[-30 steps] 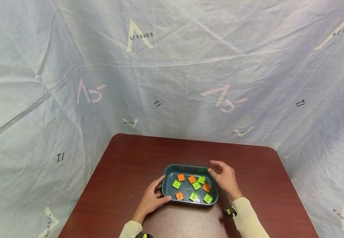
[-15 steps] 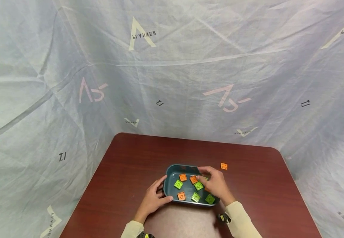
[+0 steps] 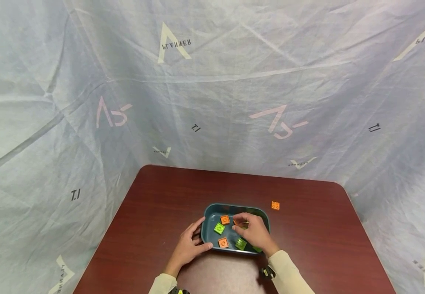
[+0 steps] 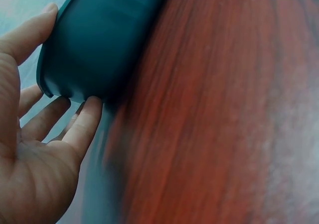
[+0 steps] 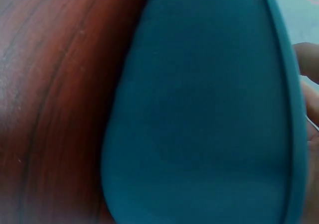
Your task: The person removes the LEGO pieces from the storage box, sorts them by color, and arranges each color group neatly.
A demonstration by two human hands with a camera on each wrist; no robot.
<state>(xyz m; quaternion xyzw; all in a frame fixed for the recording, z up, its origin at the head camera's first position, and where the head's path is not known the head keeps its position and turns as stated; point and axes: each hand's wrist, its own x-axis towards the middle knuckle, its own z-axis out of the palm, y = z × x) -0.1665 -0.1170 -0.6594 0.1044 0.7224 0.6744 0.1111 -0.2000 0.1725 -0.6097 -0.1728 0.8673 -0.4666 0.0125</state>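
Observation:
A dark teal tray (image 3: 218,209) lies on the table with square orange and green toy building bricks inside. My left hand (image 3: 187,246) holds the tray's left end, thumb at the near rim and fingers against the end wall; its fingertips also show on the tray wall (image 4: 94,50) in the left wrist view. Inside the tray, my right hand (image 3: 255,232) pinches an orange brick (image 3: 235,223) between thumb and fingers, covering most of it. Left of that hand lie another orange brick (image 3: 225,220), a green brick (image 3: 219,228) and an orange brick (image 3: 223,242).
An orange brick (image 3: 275,205) lies studs up on the red-brown table (image 3: 168,192), beyond the tray's far right corner. Green bricks, one of them a green brick (image 3: 240,243), sit partly under the right hand. A printed grey cloth (image 3: 212,102) hangs around the table.
My right hand has let go of an orange brick on the table, right of the tray, and moved left and down into the tray to another orange brick. The left hand stays on the tray.

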